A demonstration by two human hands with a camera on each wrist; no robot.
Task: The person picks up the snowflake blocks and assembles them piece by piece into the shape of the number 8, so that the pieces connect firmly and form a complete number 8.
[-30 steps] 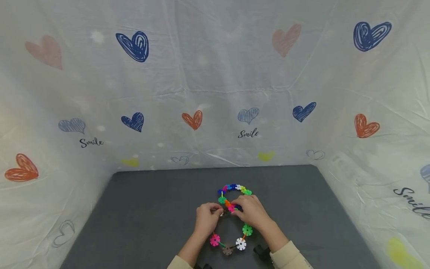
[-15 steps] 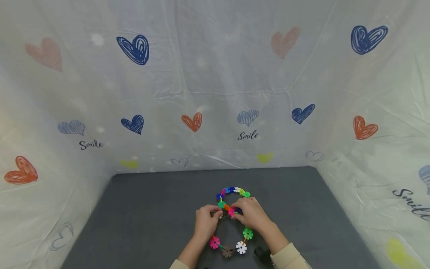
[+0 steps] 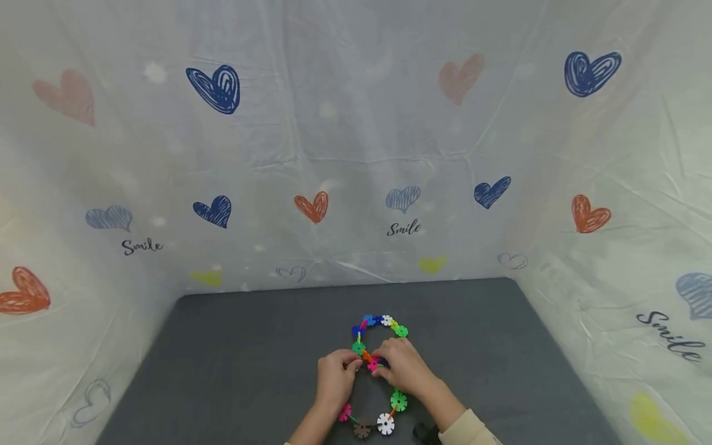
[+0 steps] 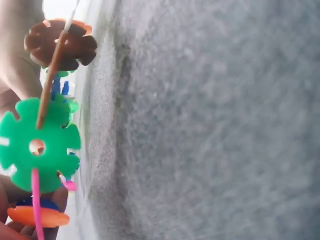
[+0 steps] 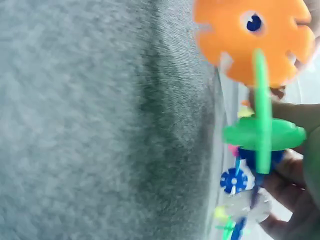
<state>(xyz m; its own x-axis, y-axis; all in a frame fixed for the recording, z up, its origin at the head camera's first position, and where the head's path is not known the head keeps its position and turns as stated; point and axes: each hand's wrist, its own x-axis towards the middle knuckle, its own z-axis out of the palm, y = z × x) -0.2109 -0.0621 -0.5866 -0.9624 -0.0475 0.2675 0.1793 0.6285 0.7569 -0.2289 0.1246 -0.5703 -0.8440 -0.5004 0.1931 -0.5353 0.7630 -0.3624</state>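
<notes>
A chain of colourful slotted snowflake discs lies in a figure of eight in the head view, with a far loop [image 3: 386, 320] and a near loop around a white disc [image 3: 385, 424]. My left hand [image 3: 335, 382] pinches the chain left of the crossing, near an orange disc [image 3: 366, 356]. Opposite it, my right hand [image 3: 405, 369] holds the chain at a pink disc [image 3: 373, 364], its fingers over a dark blue one. A green disc [image 4: 50, 150] and a brown disc [image 4: 57, 42] fill the left wrist view. An orange disc [image 5: 245, 45] looms close in the right wrist view.
The chain rests on a dark grey table [image 3: 250, 371]. A white curtain [image 3: 356, 123] printed with hearts and the word Smile stands behind and along both sides. A black object [image 3: 426, 434] shows beside the right sleeve [image 3: 470, 428].
The head view has shifted, so hands and chain appear lower and slightly further left. My left fingertips have come a little closer to the crossing and the right hand. Both hands keep their hold.
</notes>
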